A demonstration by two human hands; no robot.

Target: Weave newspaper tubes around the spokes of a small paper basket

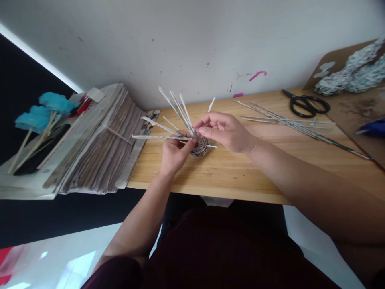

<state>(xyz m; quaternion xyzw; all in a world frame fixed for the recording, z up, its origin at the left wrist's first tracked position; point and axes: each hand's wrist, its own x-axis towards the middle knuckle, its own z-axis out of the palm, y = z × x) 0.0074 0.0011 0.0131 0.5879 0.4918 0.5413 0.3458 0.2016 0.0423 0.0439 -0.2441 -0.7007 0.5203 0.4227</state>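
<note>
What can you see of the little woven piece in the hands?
The woven piece is small, rounded and mottled grey and white, seemingly rolled paper. Pale strips fan from it, leftward and toward the wall; one short end points right. The left hand grips its left side; the right hand has fingertips near the strips' base. Whether it touches the tabletop below is unclear.

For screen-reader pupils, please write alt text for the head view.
Left hand holds a small woven piece; right hand touches its fanning strips over a wooden table. Loose strips and scissors lie right; stacked papers, left.
</note>
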